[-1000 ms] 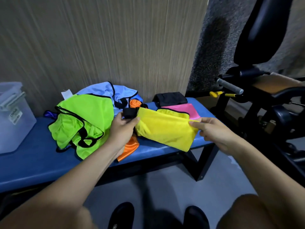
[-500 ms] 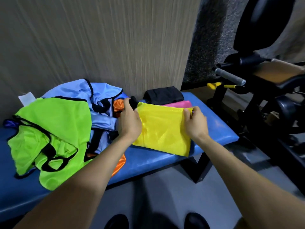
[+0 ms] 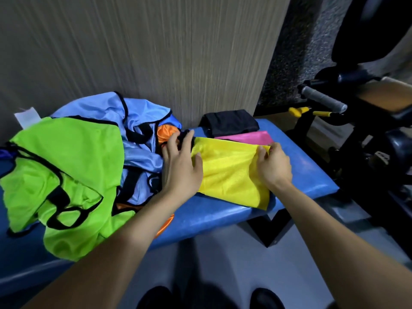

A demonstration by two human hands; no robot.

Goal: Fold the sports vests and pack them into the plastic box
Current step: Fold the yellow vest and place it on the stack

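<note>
A person's left hand (image 3: 181,168) lies flat with straight fingers on the left edge of a folded yellow mesh sports vest (image 3: 231,172) on a padded blue bench (image 3: 214,215), while the right hand (image 3: 275,167) pinches the vest's right corner. Beyond lie a folded pink vest (image 3: 247,138) and a folded black vest (image 3: 229,122); to the left, crumpled lime-green (image 3: 64,166), light-blue (image 3: 142,121) and orange vests (image 3: 166,133).
</note>
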